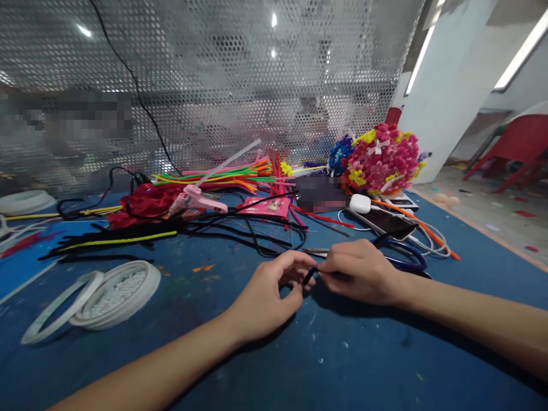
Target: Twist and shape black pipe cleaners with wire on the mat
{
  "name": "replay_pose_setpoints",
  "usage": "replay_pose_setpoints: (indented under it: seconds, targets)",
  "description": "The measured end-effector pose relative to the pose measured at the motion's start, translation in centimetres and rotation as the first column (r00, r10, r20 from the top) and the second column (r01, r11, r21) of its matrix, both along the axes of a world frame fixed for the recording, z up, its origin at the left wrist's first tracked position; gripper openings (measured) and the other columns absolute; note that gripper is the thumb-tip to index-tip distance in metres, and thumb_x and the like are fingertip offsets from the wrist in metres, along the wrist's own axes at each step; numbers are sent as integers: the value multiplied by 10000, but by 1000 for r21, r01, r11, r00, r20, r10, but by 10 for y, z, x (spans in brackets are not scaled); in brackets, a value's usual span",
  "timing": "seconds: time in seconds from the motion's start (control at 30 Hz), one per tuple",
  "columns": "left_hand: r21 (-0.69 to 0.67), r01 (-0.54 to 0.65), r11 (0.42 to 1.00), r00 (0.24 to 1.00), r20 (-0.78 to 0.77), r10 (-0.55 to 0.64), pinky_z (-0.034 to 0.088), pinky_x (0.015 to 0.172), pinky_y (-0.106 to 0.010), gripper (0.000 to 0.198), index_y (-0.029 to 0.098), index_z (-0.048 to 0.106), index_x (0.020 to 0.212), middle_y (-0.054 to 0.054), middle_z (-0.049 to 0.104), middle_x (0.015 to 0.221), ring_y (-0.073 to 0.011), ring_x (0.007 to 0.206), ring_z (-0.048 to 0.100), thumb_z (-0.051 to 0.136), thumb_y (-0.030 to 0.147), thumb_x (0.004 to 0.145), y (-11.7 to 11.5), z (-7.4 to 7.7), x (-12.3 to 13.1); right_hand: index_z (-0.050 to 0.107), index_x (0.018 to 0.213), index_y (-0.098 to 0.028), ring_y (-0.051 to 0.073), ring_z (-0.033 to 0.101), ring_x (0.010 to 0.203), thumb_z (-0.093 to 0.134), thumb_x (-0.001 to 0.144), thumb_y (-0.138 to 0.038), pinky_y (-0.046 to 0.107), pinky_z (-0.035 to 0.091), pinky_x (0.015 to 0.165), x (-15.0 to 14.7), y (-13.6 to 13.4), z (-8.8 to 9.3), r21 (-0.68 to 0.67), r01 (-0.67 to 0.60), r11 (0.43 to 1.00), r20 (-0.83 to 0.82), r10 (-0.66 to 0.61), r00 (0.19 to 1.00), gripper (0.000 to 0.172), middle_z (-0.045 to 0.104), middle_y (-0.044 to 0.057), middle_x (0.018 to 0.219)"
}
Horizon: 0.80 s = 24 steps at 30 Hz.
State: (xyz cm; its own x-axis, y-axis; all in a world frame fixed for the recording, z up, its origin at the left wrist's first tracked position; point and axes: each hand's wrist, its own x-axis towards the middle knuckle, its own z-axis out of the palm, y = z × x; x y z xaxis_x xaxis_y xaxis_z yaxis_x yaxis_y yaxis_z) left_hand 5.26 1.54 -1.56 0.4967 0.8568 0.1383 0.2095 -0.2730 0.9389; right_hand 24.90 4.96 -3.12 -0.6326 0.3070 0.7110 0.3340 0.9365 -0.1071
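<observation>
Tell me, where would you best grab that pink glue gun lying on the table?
Probably by the handle of the glue gun, the pink arm pointing right. It lies on its side atop the black cords, so come from above, fingers closing across the handle. Stay off the clear glue stick poking from its back.

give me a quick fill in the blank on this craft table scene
1. The left hand and right hand pinch a short ___ piece between them.
2. The glue gun behind them is ___.
3. The table top is ___.
4. The flower ball stands on the table's far ___ side.
Missing words: black, pink, blue, right.
</observation>
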Motion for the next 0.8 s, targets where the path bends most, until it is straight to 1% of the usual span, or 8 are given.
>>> replay_pose_setpoints:
  seconds: [0.1, 0.2, 0.27, 0.33, 0.43, 0.5, 0.67, 0.8]
  targets:
    - [4, -52, 999, 998, -24, 52, 480, 715, -244, 155, 168, 617, 940, -23, 682, 856, -140, 785, 628, 574, 174, 792, 1, 0, -2, 609, 744, -148, 74, 521, 536, 554, 828, -189, 178, 378, 515, 1, 2, 2, -291, -81, 953, -83, 59, 995, 109, 599, -5, 613]
    - [29, -103, 994, 989, -101, 105, 479, 674, -243, 138, 173, 676, 880, -20, 702, 812, -147, 745, 629, 600, 259, 803, 2, 1, -4, 620, 744, -147, 78, 530, 547, 557, 835, -213, 176, 391, 521, 2, 3, 5, -417, -116, 901, -87, 87, 992, 129, 608, 2, 628]
    - [65, -121, 991, 979, -158, 130, 468, 645, -237, 134, 168, 690, 805, -12, 694, 736, -144, 694, 619, 604, 270, 800, 2, 2, -5, 614, 764, -147, 84, 538, 571, 530, 852, -209, 184, 392, 536, 2, 3, 5, -384, -156, 910, -56, 146, 988, 136, 613, 11, 646]
    - [67, -111, 992, 973, -194, 122, 451, 616, -223, 166, 155, 671, 716, 2, 667, 652, -128, 637, 601, 590, 267, 808, 2, 4, -4, 597, 769, -149, 87, 519, 561, 494, 865, -190, 196, 373, 534, 2, 2, 3, -274, -193, 942, -11, 197, 980, 146, 595, 10, 627]
    - [-14, -85, 996, 982, -169, 82, 435, 576, -201, 219, 139, 611, 648, 16, 624, 594, -105, 580, 579, 571, 269, 819, 1, 5, -1, 569, 724, -159, 94, 461, 512, 472, 861, -153, 231, 318, 511, 0, 1, -1, -58, -189, 980, 42, 191, 981, 168, 539, -5, 555]
    - [-72, -87, 994, 990, -118, 78, 443, 571, -198, 199, 137, 581, 669, 18, 617, 605, -101, 576, 585, 573, 272, 816, 1, 5, 1, 558, 715, -165, 95, 443, 500, 468, 860, -144, 240, 301, 509, 0, 1, -3, 5, -170, 985, 41, 169, 985, 172, 517, -12, 536]
    - [-78, -126, 989, 992, -22, 124, 479, 560, -212, 134, 182, 468, 879, 41, 634, 641, -105, 539, 620, 566, 255, 823, -1, 3, 1, 552, 792, -162, 91, 479, 548, 459, 878, -175, 208, 346, 533, 0, 3, -1, -147, -202, 968, -7, 203, 979, 128, 546, 3, 600]
    - [124, -151, 981, 981, -107, 165, 464, 511, -184, 91, 206, 480, 892, 58, 634, 638, -91, 507, 609, 549, 238, 841, -6, 2, -1, 555, 773, -163, 91, 497, 552, 478, 876, -193, 197, 366, 530, 1, 3, 2, -217, -209, 953, -35, 206, 978, 133, 564, 7, 610]
